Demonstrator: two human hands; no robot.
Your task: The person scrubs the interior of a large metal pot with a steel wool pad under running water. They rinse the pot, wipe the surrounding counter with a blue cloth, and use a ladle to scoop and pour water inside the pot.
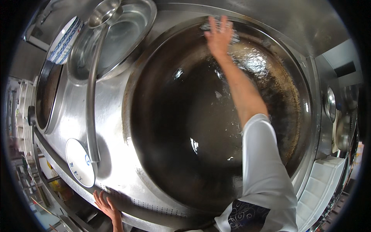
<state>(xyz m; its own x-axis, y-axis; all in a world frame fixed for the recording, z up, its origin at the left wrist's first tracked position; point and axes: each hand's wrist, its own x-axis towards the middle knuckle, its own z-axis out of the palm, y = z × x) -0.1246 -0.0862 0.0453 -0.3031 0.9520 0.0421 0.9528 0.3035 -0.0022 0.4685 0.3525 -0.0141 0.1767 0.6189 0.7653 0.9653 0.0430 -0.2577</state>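
A very large dark metal wok (179,121) holds some water and is set in a stainless steel counter. At its far wall, my right hand (219,37) presses on a blurred metal scouring pad (234,37), palm down with fingers spread. My left hand (106,205) rests by the counter's front edge at the lower left, fingers apart and holding nothing. Just beyond it lies a white dish with blue marks (79,163). A long-handled steel ladle (93,87) leans across a steel basin of water (124,37), its handle end beside the dish.
Patterned blue-and-white bowls (65,42) are at the upper left, above a second dark pan (47,95). A steel wall (261,11) stands behind the wok. On the right are a compartmented white plastic container (321,185) and a hanging steel utensil (331,101).
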